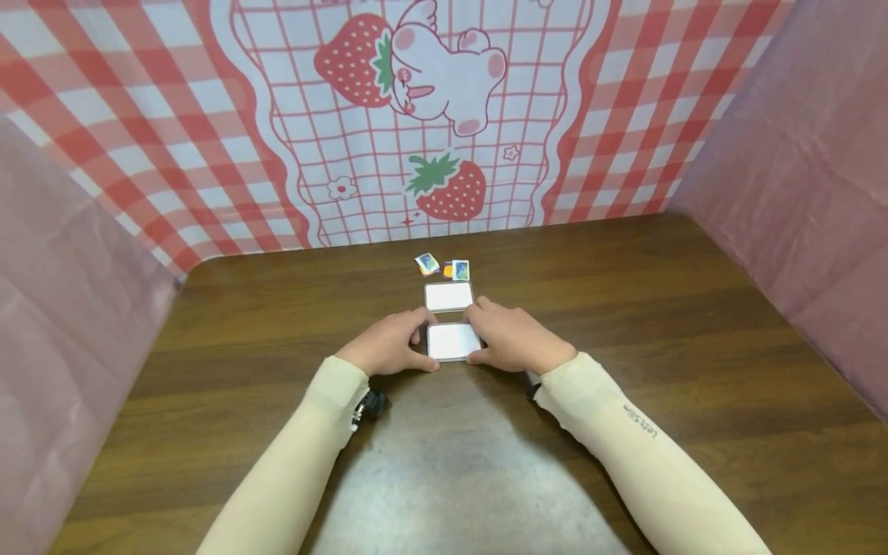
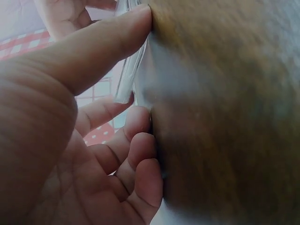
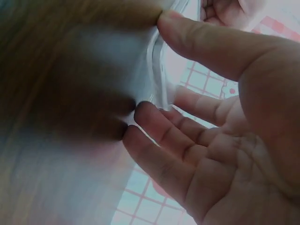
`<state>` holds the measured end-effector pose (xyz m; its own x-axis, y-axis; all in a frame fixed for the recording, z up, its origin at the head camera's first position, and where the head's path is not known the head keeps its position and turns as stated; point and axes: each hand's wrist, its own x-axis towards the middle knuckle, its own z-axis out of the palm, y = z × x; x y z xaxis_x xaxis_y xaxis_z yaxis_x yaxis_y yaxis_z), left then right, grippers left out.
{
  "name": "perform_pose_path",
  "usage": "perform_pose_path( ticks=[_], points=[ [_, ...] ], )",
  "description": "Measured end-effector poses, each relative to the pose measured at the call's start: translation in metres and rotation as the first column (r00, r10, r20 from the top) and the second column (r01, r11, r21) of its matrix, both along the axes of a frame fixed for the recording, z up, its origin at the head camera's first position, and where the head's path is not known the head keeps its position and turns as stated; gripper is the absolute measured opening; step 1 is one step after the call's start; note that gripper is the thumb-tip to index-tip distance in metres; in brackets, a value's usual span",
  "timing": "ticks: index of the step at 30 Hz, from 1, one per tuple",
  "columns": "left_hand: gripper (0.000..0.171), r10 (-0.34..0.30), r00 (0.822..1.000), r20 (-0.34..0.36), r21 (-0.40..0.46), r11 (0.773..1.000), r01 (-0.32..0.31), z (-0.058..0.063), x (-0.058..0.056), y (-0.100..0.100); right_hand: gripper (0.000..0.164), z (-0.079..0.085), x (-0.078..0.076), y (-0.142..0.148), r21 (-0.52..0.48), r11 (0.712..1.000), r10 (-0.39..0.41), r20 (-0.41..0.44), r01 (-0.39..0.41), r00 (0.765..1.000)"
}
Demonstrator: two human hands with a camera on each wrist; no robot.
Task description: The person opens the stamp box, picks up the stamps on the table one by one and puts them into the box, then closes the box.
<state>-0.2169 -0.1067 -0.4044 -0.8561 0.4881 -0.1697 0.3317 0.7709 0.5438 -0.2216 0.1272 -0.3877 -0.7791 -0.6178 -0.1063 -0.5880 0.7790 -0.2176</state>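
Observation:
A flat white rectangular case point(image 1: 451, 341) lies on the wooden table between the two hands. Its clear edge point(image 2: 125, 82) shows in the left wrist view. My left hand point(image 1: 391, 344) holds the left end, thumb at the near corner and index finger at the far one; the other fingertips rest on the table. At the opposite end my right hand point(image 1: 513, 337) grips the case's clear rim point(image 3: 160, 77) between thumb and fingers. A second white rectangle point(image 1: 448, 297) with a grey border lies just beyond, apart from the first.
Behind the second rectangle lie two small groups of picture cards, a left one point(image 1: 427, 264) and a right one point(image 1: 461, 270), with orange and purple showing beneath. A red-checked strawberry cloth point(image 1: 430, 177) hangs at the table's back edge. Pink cloth point(image 1: 784, 154) flanks both sides.

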Motion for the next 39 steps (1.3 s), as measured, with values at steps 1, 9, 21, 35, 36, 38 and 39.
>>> perform_pose_path(
  ticks=[1, 9, 21, 35, 36, 38, 39],
  points=[
    [0.060, -0.006, 1.000, -0.004, -0.004, 1.000, 0.006, -0.0005, 0.0001, -0.0004, 0.055, 0.0001, 0.0003, -0.0006, 0.008, 1.000, 0.002, 0.008, -0.002, 1.000],
    [0.058, -0.016, 1.000, -0.008, -0.011, 1.000, 0.016, -0.0013, 0.0000, -0.0020, 0.051, -0.0001, 0.0012, -0.0011, 0.036, 0.998, 0.049, 0.001, -0.049, 0.999],
    [0.054, -0.005, 1.000, 0.021, -0.013, 1.000, 0.006, 0.0022, 0.0025, -0.0011, 0.047, 0.0015, 0.0018, -0.0012, 0.048, 0.997, 0.067, -0.009, -0.067, 0.998],
    [0.055, 0.010, 1.000, -0.001, -0.024, 1.000, -0.010, 0.0012, 0.0000, -0.0014, 0.062, -0.0039, -0.0023, -0.0029, -0.021, 0.999, 0.043, -0.019, -0.044, 0.999],
    [0.055, 0.010, 1.000, -0.001, -0.026, 1.000, -0.010, 0.0012, 0.0002, -0.0015, 0.062, -0.0048, -0.0023, -0.0030, -0.025, 0.998, 0.051, -0.028, -0.052, 0.998],
    [0.056, 0.010, 1.000, 0.000, -0.027, 1.000, -0.010, 0.0016, 0.0002, -0.0015, 0.060, -0.0054, -0.0027, -0.0031, -0.031, 0.997, 0.067, -0.044, -0.068, 0.997],
    [0.056, 0.010, 1.000, 0.000, -0.027, 1.000, -0.010, 0.0019, 0.0003, -0.0016, 0.058, -0.0058, -0.0030, -0.0032, -0.032, 0.997, 0.071, -0.050, -0.073, 0.996]
  ],
)
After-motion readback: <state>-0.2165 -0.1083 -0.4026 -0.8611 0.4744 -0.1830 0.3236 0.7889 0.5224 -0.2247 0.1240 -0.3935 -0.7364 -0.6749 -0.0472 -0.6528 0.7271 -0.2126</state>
